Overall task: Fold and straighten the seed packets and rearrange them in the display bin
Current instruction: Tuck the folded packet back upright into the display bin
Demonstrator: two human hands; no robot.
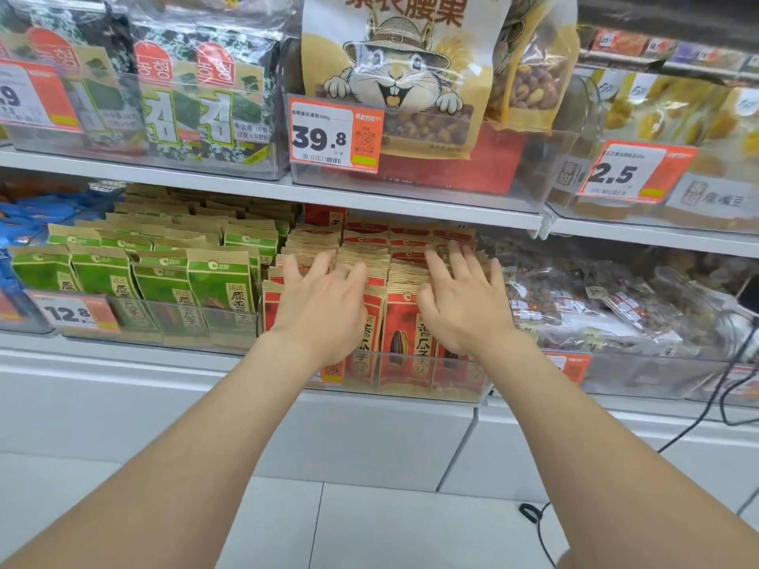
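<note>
Your left hand [324, 310] rests at ten o'clock in the clear display bin [410, 381], fingers spread flat on the upright red seed packets [404, 322]; your right hand [464, 310] at two o'clock lies likewise; neither grips anything.

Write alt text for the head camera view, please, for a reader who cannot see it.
The left hand and right hand rest with fingers spread on the tops of red seed packets standing in rows in a clear bin on a shop shelf. Green packets stand to the left, and snack bags sit on the shelf above.
</note>
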